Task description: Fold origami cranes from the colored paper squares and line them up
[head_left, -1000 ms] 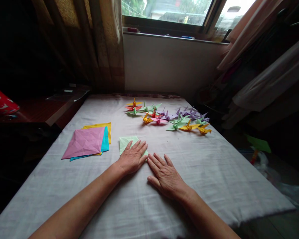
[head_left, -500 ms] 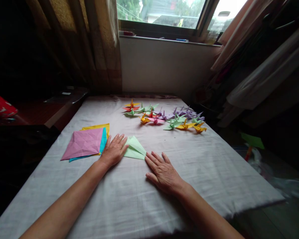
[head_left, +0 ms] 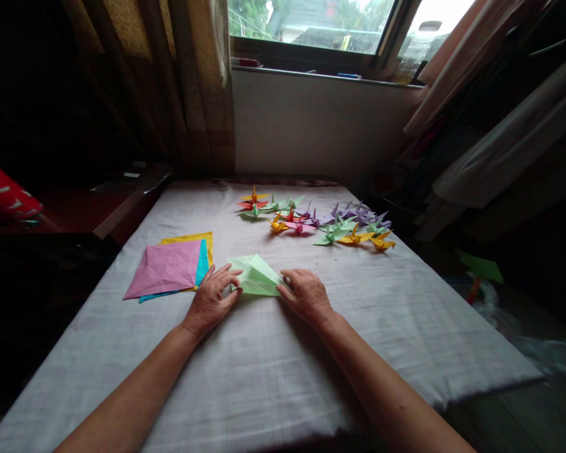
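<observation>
A light green sheet of origami paper (head_left: 257,277), partly folded, sits between my hands with its flaps slightly raised. My left hand (head_left: 212,297) pinches its left edge, thumb and fingers curled around it. At the pointed right corner, my right hand (head_left: 307,293) has thumb and fingertips closed on the paper. Left of my left hand lies a stack of creased paper squares: pink (head_left: 167,269) on top, blue (head_left: 201,263) and yellow (head_left: 187,238) showing beneath.
Several folded paper cranes (head_left: 330,223) in orange, red, green, pink and purple stand toward the back right of the cloth-covered table (head_left: 264,377). A red patterned object (head_left: 9,196) is on a dark side table at left. Clothes hang at right.
Both hands have gone from lying flat to pinching the green paper at its two ends. The paper's flaps have lifted a little. The view has shifted slightly.
</observation>
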`<control>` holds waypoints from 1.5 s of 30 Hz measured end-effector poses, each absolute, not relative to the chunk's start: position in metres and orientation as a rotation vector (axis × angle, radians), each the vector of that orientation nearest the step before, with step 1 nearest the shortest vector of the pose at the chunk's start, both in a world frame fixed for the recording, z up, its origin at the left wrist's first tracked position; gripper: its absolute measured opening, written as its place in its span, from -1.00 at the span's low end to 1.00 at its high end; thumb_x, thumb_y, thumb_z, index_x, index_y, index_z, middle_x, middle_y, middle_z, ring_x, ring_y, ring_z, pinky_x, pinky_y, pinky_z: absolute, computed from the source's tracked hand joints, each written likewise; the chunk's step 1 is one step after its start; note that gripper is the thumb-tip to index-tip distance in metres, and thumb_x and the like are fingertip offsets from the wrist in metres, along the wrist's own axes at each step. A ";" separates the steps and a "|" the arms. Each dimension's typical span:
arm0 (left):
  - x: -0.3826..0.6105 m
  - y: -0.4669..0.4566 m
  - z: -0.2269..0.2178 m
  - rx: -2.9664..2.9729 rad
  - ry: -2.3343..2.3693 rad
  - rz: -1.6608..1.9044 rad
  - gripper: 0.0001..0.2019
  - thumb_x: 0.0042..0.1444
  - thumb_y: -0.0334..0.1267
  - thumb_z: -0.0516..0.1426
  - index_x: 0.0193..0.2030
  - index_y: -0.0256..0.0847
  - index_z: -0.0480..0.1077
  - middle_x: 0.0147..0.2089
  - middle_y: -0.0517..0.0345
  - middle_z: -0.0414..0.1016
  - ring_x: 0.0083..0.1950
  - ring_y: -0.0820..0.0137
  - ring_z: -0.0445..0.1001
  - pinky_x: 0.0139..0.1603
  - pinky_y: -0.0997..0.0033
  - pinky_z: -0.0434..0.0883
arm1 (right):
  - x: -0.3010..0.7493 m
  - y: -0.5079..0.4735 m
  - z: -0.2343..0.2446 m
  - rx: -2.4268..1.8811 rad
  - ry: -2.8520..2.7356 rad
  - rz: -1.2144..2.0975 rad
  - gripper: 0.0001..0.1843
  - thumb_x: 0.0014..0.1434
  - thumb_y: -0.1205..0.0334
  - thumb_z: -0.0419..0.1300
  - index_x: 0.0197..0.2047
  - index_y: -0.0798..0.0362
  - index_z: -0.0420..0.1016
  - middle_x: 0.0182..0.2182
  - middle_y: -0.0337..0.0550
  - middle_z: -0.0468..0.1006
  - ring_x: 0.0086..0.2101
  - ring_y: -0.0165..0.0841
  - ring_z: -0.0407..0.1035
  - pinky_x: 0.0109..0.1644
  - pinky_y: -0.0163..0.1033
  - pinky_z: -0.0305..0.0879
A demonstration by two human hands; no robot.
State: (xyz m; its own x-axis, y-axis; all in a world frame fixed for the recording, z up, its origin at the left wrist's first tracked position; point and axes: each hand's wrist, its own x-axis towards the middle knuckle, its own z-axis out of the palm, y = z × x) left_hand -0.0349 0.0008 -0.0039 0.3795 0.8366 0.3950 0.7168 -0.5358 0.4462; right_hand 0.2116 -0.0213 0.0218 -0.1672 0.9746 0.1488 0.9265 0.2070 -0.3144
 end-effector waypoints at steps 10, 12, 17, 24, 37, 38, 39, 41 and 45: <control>-0.035 -0.020 0.002 2.780 0.910 0.696 -0.85 0.09 -0.48 0.03 -0.29 -0.14 0.34 0.08 0.10 0.57 0.24 0.20 0.42 0.28 0.02 0.33 | 0.206 0.003 0.035 -1.838 -2.283 0.306 -0.71 0.19 -0.01 0.24 -0.08 -0.09 0.58 -0.15 -0.14 0.58 -0.15 -0.26 0.45 -0.18 -0.27 0.28; -0.034 -0.022 0.003 2.746 0.894 0.655 -0.83 0.06 -0.49 0.04 -0.28 -0.14 0.33 0.10 0.10 0.56 0.26 0.21 0.40 0.29 0.04 0.32 | 0.203 0.008 0.036 -1.833 -2.311 0.277 -0.77 0.21 0.05 0.22 -0.12 -0.09 0.60 -0.17 -0.14 0.59 -0.16 -0.27 0.45 -0.21 -0.28 0.27; -0.031 -0.025 0.007 2.710 0.863 0.554 -0.86 0.10 -0.45 0.05 -0.26 -0.13 0.35 0.14 0.10 0.53 0.32 0.17 0.33 0.35 -0.08 0.17 | 0.198 0.022 0.036 -1.859 -2.297 0.305 -0.75 0.31 0.12 0.11 -0.22 -0.04 0.61 -0.26 -0.14 0.60 -0.25 -0.32 0.46 -0.25 -0.30 0.25; -0.031 -0.027 0.009 2.681 0.936 0.427 -0.88 0.13 -0.40 0.07 -0.23 -0.13 0.38 0.22 0.07 0.46 0.36 0.09 0.25 0.37 -0.29 -0.03 | 0.202 0.027 0.027 -1.682 -2.322 0.391 -0.82 0.20 0.14 0.24 -0.14 -0.07 0.58 -0.15 -0.17 0.60 -0.14 -0.33 0.45 -0.13 -0.32 0.25; -0.009 -0.042 0.007 2.939 0.961 0.704 -0.80 0.25 -0.25 0.12 0.00 -0.12 0.44 0.04 0.10 0.59 0.07 0.21 0.53 0.29 0.00 0.22 | 0.224 0.016 0.009 -1.981 -1.768 0.422 -0.81 0.22 0.28 0.07 -0.14 0.00 0.46 -0.30 -0.18 0.64 -0.36 -0.34 0.49 -0.24 -0.30 0.30; -0.010 -0.042 0.005 2.970 0.974 0.731 -0.81 0.27 -0.31 0.09 -0.02 -0.11 0.45 0.02 0.11 0.60 0.04 0.24 0.55 0.26 0.03 0.26 | 0.225 0.013 0.008 -1.960 -1.742 0.446 -0.81 0.21 0.28 0.06 -0.16 0.00 0.46 -0.31 -0.18 0.63 -0.36 -0.35 0.48 -0.24 -0.30 0.31; -0.011 -0.041 0.004 2.992 0.987 0.743 -0.81 0.28 -0.37 0.07 -0.06 -0.12 0.47 -0.01 0.12 0.61 0.01 0.26 0.56 0.22 0.06 0.29 | 0.227 0.010 0.008 -1.938 -1.721 0.475 -0.81 0.21 0.29 0.06 -0.16 0.00 0.47 -0.31 -0.18 0.63 -0.36 -0.35 0.48 -0.23 -0.30 0.31; -0.016 -0.039 0.003 3.006 1.009 0.737 -0.77 0.28 -0.45 0.03 -0.12 -0.14 0.49 -0.06 0.12 0.62 -0.05 0.29 0.56 0.16 0.11 0.34 | 0.232 0.004 0.007 -1.896 -1.721 0.523 -0.78 0.19 0.30 0.05 -0.18 -0.02 0.50 -0.31 -0.20 0.63 -0.35 -0.34 0.48 -0.21 -0.29 0.33; -0.023 -0.037 0.007 2.988 1.029 0.736 -0.75 0.29 -0.44 -0.01 -0.11 -0.17 0.48 -0.14 0.09 0.61 -0.14 0.34 0.56 0.06 0.19 0.40 | 0.245 -0.007 0.007 -1.790 -1.911 0.557 -0.73 0.13 0.36 0.06 -0.21 -0.02 0.56 -0.23 -0.17 0.62 -0.24 -0.32 0.48 -0.09 -0.26 0.34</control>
